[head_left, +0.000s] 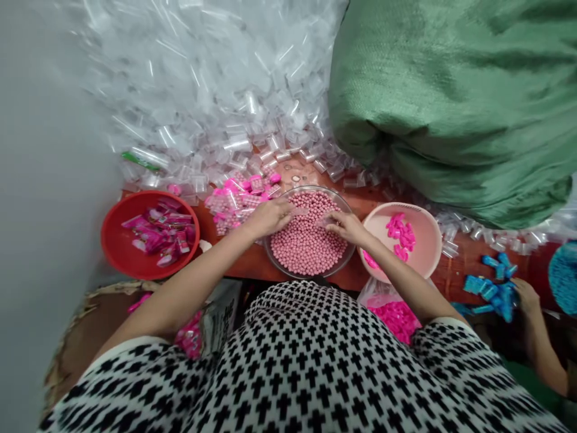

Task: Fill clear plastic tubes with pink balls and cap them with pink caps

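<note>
A round clear bowl [288, 272] full of small pink beads [309, 249] lies in front of my body. Over its left side, my left hand [273, 218] is closed on a clear plastic tube [299, 211]. My right hand [345, 227] reaches in from the other side, its fingers pinched on another clear tube [323, 222] just above the beads. Both tubes are small and partly blurred. Bead-filled tubes with bright pink caps [234, 201] are heaped just past my left hand. Beside my right wrist stands a pale pink bowl [426, 240] holding bright pink plastic pieces [400, 231].
Empty clear tubes [202, 78] form a large pile at the back. A bulky green sack [451, 102] fills the back right. At left stands a red bowl [110, 240] of pink packets [164, 231]. Another person's hand [526, 297] touches blue pieces [496, 288] at right.
</note>
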Demonstrator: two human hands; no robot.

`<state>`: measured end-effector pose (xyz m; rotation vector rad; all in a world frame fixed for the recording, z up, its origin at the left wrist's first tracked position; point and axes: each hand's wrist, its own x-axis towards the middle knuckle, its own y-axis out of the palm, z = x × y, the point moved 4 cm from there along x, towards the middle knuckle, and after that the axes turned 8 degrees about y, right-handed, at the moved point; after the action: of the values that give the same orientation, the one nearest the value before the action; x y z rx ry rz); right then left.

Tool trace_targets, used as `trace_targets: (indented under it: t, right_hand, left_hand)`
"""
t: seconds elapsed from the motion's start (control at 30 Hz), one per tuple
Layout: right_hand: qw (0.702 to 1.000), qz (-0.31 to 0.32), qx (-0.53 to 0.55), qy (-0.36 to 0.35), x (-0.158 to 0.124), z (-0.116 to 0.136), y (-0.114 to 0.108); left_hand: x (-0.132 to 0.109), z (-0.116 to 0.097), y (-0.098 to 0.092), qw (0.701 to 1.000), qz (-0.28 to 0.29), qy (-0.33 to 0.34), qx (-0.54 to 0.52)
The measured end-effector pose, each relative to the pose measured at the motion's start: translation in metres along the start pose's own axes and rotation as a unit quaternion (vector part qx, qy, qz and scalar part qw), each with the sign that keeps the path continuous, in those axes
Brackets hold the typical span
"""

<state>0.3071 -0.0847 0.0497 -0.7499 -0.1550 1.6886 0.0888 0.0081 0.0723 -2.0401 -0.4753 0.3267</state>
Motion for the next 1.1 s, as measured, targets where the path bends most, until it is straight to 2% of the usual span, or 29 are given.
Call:
trace_targets:
  t: [0.1, 0.17, 0.23, 0.3, 0.33, 0.4, 0.43, 0.5, 0.53, 0.57, 0.6, 0.63, 0.67, 0.7, 0.77, 0.8, 0.83, 0.9, 0.97, 1.03, 1.1]
  right_hand:
    - [0.995, 0.020, 0.083, -0.057, -0.024, 0.019, 0.018]
    - [0.988, 0.042, 0.124, -0.084, -0.036, 0.033, 0.030]
    - [0.983, 0.051, 0.159, -0.076, -0.045, 0.041, 0.042]
    - [0.972, 0.034, 0.226, -0.050, -0.051, 0.041, 0.051]
    - [0.962, 0.022, 0.268, -0.035, -0.054, 0.039, 0.055]
    - [0.938, 0.005, 0.347, -0.007, -0.058, 0.032, 0.065]
    - [0.927, 0.002, 0.375, 0.005, -0.059, 0.029, 0.069]
    - [0.919, 0.005, 0.393, 0.019, -0.060, 0.023, 0.073]
    - [0.925, 0.006, 0.380, 0.023, -0.060, 0.021, 0.072]
    - [0.938, 0.004, 0.345, 0.028, -0.060, 0.020, 0.069]
    - [0.958, -0.005, 0.285, 0.037, -0.060, 0.018, 0.064]
    - [0.979, -0.021, 0.197, 0.050, -0.059, 0.017, 0.056]
    - [0.993, -0.040, 0.086, 0.069, -0.058, 0.015, 0.047]
    - [0.994, -0.056, -0.038, 0.088, -0.058, 0.014, 0.039]
    - [0.955, -0.057, -0.268, 0.118, -0.055, 0.013, 0.026]
    - [0.927, -0.044, -0.351, 0.124, -0.053, 0.012, 0.024]
    - [0.903, -0.026, -0.409, 0.125, -0.051, 0.012, 0.025]
    - [0.875, 0.008, -0.468, 0.124, -0.044, 0.009, 0.032]
    - [0.866, 0.023, -0.482, 0.130, -0.037, 0.006, 0.042]
    - [0.868, 0.016, -0.479, 0.131, -0.029, 0.003, 0.051]
    - [0.872, 0.004, -0.472, 0.126, -0.024, 0.002, 0.056]
  left_hand:
    - [-0.011, -0.030, 0.011, 0.990, 0.123, 0.015, 0.061]
    - [-0.014, -0.042, 0.017, 0.986, 0.154, 0.024, 0.050]
    - [-0.019, -0.048, 0.019, 0.992, 0.121, 0.035, -0.015]
    - [-0.028, -0.049, 0.021, 0.990, 0.040, 0.025, -0.130]
    - [-0.033, -0.050, 0.023, 0.980, -0.005, 0.006, -0.200]
    - [-0.045, -0.052, 0.032, 0.933, -0.088, -0.062, -0.344]
    - [-0.050, -0.054, 0.038, 0.894, -0.126, -0.105, -0.418]
    - [-0.057, -0.061, 0.053, 0.793, -0.184, -0.183, -0.552]
    - [-0.058, -0.063, 0.059, 0.744, -0.202, -0.211, -0.601]
    - [-0.059, -0.064, 0.063, 0.709, -0.213, -0.232, -0.631]
    - [-0.058, -0.063, 0.065, 0.696, -0.219, -0.246, -0.638]
    - [-0.056, -0.059, 0.065, 0.712, -0.218, -0.254, -0.617]
    - [-0.054, -0.053, 0.062, 0.752, -0.212, -0.259, -0.568]
    - [-0.051, -0.047, 0.057, 0.806, -0.195, -0.259, -0.495]
    - [-0.041, -0.037, 0.047, 0.915, -0.125, -0.236, -0.302]
    - [-0.036, -0.034, 0.044, 0.952, -0.076, -0.218, -0.201]
    - [-0.029, -0.033, 0.043, 0.973, -0.024, -0.199, -0.114]
    - [-0.018, -0.036, 0.046, 0.984, 0.067, -0.166, 0.007]
    - [-0.008, -0.041, 0.053, 0.980, 0.120, -0.152, 0.053]
    - [-0.001, -0.047, 0.058, 0.980, 0.121, -0.153, 0.050]
    - [0.003, -0.050, 0.061, 0.983, 0.090, -0.155, 0.027]
